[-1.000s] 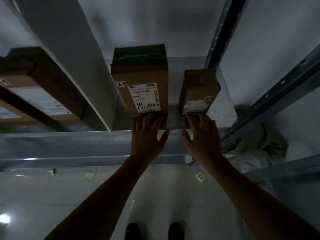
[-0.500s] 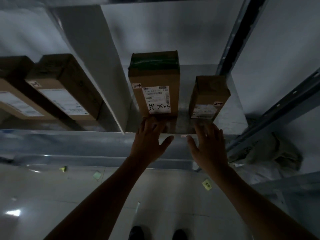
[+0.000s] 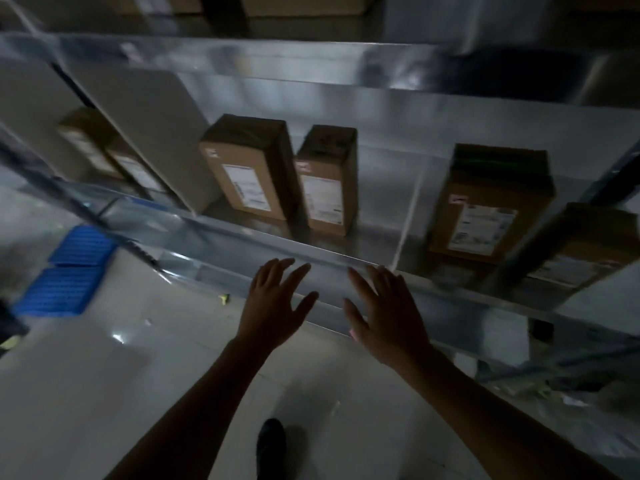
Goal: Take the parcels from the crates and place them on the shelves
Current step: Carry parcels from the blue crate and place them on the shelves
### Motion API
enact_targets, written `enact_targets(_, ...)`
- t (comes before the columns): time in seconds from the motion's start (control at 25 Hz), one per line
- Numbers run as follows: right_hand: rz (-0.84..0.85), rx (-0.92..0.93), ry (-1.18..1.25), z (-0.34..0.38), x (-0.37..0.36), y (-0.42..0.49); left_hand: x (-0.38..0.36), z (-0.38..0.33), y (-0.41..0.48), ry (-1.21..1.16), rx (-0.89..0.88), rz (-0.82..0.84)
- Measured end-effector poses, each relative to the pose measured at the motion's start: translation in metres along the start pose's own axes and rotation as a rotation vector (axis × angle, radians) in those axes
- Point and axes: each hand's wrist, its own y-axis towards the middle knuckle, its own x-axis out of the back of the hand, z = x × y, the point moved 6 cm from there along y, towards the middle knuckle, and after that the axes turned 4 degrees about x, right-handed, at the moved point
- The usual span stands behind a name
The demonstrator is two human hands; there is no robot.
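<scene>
While hands (image 3: 277, 306) (image 3: 386, 315) hover spread, shelf lip (image 3: 221, 225) ahead, blue crates (image 3: 65, 271) leftward.

My one camera rides on my head, a wide-angle lens facing forward and steeply down. My left hand (image 3: 277, 306) and right hand (image 3: 384, 313) fill the middle of the view, close to the lens. Just beyond my fingertips runs the front edge of the grey metal shelf (image 3: 322, 249), and the brown cardboard parcels (image 3: 252, 168) stand further off. Nearer me than my hands are the pale glossy floor (image 3: 86, 393) and a dark shoe (image 3: 272, 441). The blue plastic crates (image 3: 65, 289) lie far left of my left hand. The frame sits tilted and blurred.
</scene>
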Motion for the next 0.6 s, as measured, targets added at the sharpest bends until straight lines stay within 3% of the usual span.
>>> enact_targets(0.2, 0.000, -0.045, -0.048, 0.057, -0.040, 0.086, 0.007, 0.099, 0.060, -0.061, 0.032, 0.012)
enact_targets(0.4, -0.063, -0.234, -0.141, 0.054, -0.077, 0.136, -0.011, 0.161, 0.130, -0.053, -0.020, 0.015)
enact_targets(0.6, -0.095, -0.382, -0.236, 0.049, -0.100, 0.158, -0.032, 0.180, 0.164, -0.098, -0.135, -0.001)
